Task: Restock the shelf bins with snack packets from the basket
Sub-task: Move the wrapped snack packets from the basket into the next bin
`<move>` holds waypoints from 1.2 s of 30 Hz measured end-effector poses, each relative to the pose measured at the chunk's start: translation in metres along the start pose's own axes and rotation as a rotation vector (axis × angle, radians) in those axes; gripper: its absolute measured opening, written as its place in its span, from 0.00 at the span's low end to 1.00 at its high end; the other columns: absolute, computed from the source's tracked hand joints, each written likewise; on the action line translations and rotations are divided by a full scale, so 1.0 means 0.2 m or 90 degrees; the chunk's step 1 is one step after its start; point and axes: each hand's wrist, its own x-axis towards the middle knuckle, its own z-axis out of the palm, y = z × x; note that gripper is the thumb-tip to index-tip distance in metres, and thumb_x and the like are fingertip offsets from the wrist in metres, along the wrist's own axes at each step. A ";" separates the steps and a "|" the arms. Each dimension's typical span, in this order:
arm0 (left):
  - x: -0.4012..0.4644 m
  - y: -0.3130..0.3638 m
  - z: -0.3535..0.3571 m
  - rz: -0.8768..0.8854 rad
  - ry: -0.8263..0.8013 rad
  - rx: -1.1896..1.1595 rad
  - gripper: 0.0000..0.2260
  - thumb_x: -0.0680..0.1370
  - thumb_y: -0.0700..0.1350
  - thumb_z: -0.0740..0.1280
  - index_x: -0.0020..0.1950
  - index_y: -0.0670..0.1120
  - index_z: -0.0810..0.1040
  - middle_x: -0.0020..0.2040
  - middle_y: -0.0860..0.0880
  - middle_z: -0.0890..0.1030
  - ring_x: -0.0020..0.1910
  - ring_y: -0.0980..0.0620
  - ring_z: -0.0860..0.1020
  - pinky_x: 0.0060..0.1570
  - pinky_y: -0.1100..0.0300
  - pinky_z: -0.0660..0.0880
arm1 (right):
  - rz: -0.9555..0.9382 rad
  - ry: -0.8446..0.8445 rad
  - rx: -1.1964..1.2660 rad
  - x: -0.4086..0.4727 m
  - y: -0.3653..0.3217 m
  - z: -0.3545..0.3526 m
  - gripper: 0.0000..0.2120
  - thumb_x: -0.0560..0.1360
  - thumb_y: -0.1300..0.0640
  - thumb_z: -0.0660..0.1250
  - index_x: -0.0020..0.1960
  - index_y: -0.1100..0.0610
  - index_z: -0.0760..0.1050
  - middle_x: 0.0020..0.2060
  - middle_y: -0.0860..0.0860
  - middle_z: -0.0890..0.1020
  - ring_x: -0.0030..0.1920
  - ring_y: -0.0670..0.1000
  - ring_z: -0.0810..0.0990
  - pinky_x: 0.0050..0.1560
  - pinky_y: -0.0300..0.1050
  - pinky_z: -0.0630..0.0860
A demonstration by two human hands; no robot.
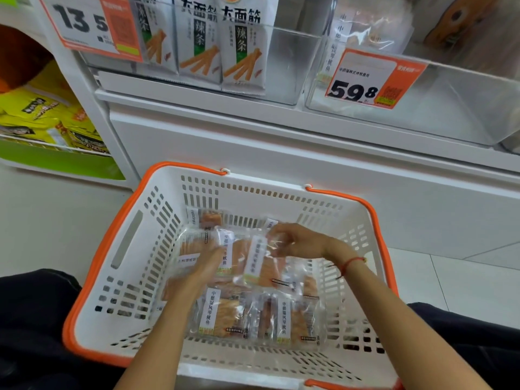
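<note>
A white basket with an orange rim [132, 237] sits on the floor below the shelf and holds several clear packets of orange dried snack with white labels. My right hand [295, 240] pinches the top edge of one tilted packet [259, 263] in the middle of the pile. My left hand [208, 263] reaches in beside it, fingers lying on the packets and under that packet's left edge. Above, a clear shelf bin [450, 108] with a 59.8 price tag holds similar packets at its back.
Another clear bin [284, 66] to the left holds upright white packets with orange sticks printed on them, behind a 13.5 price tag [92, 26]. Yellow bags [42, 114] fill a green-edged shelf at far left. White cabinet front stands behind the basket. My dark-clad knees flank the basket.
</note>
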 end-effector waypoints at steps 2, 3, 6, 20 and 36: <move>-0.03 0.02 0.03 0.024 -0.020 0.027 0.18 0.84 0.43 0.50 0.72 0.36 0.61 0.66 0.40 0.71 0.64 0.46 0.71 0.64 0.49 0.68 | -0.030 0.088 -0.003 0.05 -0.01 0.08 0.11 0.75 0.59 0.69 0.57 0.56 0.75 0.54 0.55 0.80 0.50 0.54 0.79 0.56 0.50 0.76; -0.03 0.01 0.04 0.028 -0.028 0.029 0.18 0.84 0.44 0.49 0.71 0.36 0.62 0.70 0.39 0.67 0.68 0.44 0.67 0.68 0.46 0.64 | -0.037 0.125 -0.007 0.07 -0.01 0.11 0.11 0.75 0.58 0.69 0.57 0.55 0.75 0.52 0.55 0.82 0.49 0.54 0.80 0.55 0.51 0.77; -0.01 0.01 0.05 0.032 -0.026 0.001 0.17 0.84 0.45 0.48 0.67 0.39 0.67 0.72 0.44 0.66 0.70 0.47 0.65 0.70 0.47 0.61 | -0.045 0.219 -0.030 0.09 0.00 0.17 0.12 0.74 0.55 0.70 0.57 0.52 0.76 0.51 0.51 0.83 0.48 0.49 0.80 0.52 0.50 0.77; 0.02 0.03 0.10 0.080 -0.113 -0.080 0.20 0.81 0.45 0.60 0.73 0.46 0.62 0.66 0.53 0.68 0.70 0.48 0.66 0.64 0.54 0.63 | -0.030 0.419 -0.105 0.11 0.00 0.20 0.23 0.71 0.50 0.72 0.66 0.50 0.73 0.58 0.51 0.75 0.59 0.52 0.71 0.60 0.46 0.68; -0.37 0.58 -0.05 0.281 -0.174 -0.248 0.42 0.74 0.56 0.68 0.78 0.51 0.44 0.77 0.50 0.57 0.75 0.48 0.59 0.73 0.43 0.56 | 0.035 0.134 0.244 -0.27 -0.34 -0.50 0.18 0.76 0.48 0.67 0.59 0.59 0.77 0.51 0.53 0.81 0.51 0.49 0.76 0.62 0.49 0.72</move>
